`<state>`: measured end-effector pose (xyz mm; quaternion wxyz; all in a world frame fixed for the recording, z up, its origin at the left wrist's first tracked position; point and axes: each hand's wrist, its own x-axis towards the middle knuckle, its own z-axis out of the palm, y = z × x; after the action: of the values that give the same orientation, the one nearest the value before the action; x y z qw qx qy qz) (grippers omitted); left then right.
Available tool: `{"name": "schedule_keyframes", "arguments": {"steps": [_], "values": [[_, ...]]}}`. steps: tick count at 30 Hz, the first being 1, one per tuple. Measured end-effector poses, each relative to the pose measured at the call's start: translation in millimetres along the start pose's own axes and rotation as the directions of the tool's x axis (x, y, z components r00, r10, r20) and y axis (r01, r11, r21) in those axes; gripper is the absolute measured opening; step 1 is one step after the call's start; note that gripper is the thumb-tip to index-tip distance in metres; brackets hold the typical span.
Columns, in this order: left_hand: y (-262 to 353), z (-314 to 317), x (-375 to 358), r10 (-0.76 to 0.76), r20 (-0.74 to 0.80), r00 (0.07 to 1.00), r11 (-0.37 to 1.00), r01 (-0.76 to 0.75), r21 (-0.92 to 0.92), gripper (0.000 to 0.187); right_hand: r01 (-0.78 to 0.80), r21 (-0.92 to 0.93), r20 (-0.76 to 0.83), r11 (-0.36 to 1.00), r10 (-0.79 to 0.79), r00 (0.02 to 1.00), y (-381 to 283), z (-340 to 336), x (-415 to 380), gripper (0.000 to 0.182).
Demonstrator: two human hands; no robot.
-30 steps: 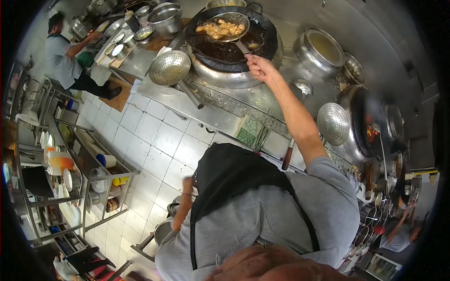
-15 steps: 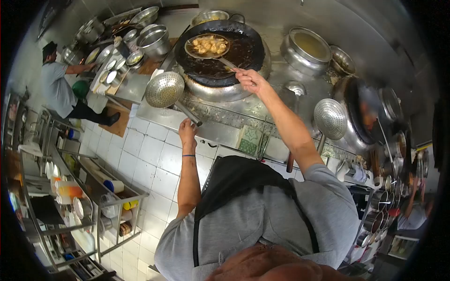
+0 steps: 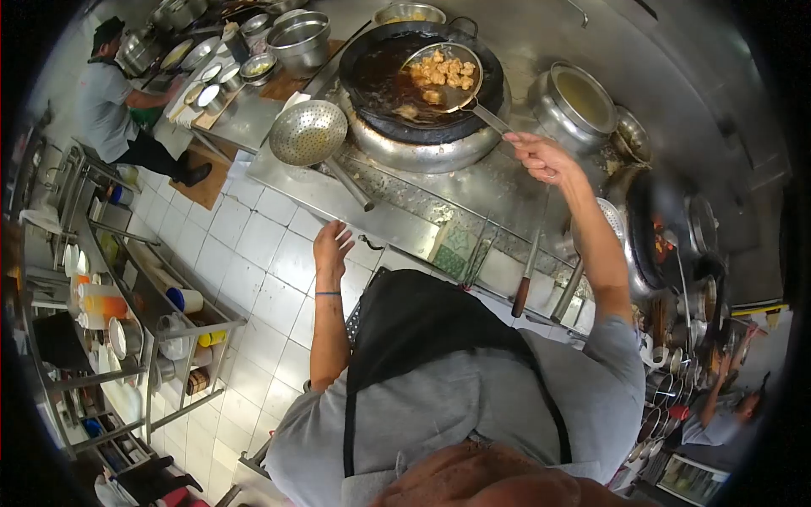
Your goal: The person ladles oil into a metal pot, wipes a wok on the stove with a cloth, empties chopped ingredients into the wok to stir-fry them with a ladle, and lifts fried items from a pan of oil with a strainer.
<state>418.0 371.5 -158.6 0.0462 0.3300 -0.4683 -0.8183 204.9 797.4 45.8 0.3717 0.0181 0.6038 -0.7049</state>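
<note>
My right hand [image 3: 542,159] grips the handle of a round strainer [image 3: 481,103], which holds several fried golden pieces [image 3: 446,69] over the right part of a large black wok [image 3: 372,63] of dark oil. More pieces float in the oil near the strainer's lower edge. My left hand [image 3: 333,247] hangs in front of the counter edge with its fingers apart and nothing in it. Just above it, a perforated metal ladle [image 3: 309,133] rests on the counter, its handle [image 3: 350,184] pointing toward me.
Metal pots [image 3: 574,100] stand right of the wok. A second wok [image 3: 646,228] is farther right. A wooden-handled tool [image 3: 524,291] lies at the counter's front. A co-worker [image 3: 110,110] stands at the far left; another person [image 3: 718,418] is at far right. Shelving [image 3: 152,338] is at left.
The strainer with the pieces has moved right across the wok along with my right hand. My left hand has come away from the ladle's handle and lowered. The view has shifted.
</note>
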Motion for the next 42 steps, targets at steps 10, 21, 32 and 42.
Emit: {"name": "schedule_keyframes", "arguments": {"steps": [10,21,32,42], "values": [[24,95,80,-0.358,0.294,0.886,0.84,0.443,-0.313,0.071,-0.064,0.315,0.225,0.947,-0.009,0.974,37,32,19,0.041],[41,115,122,-0.007,0.362,0.932,0.797,0.225,-0.561,0.021,0.057,0.366,0.232,0.929,-0.151,0.961,63,84,42,0.035],[115,68,-21,-0.024,0.262,0.965,0.986,0.066,-0.153,0.012,0.206,-0.112,0.146,0.972,-0.189,0.971,16,153,8,0.042],[117,51,1,-0.055,0.401,0.915,0.905,0.215,-0.366,0.011,0.33,-0.592,0.018,0.735,-0.397,0.918,24,201,8,0.04]]}}
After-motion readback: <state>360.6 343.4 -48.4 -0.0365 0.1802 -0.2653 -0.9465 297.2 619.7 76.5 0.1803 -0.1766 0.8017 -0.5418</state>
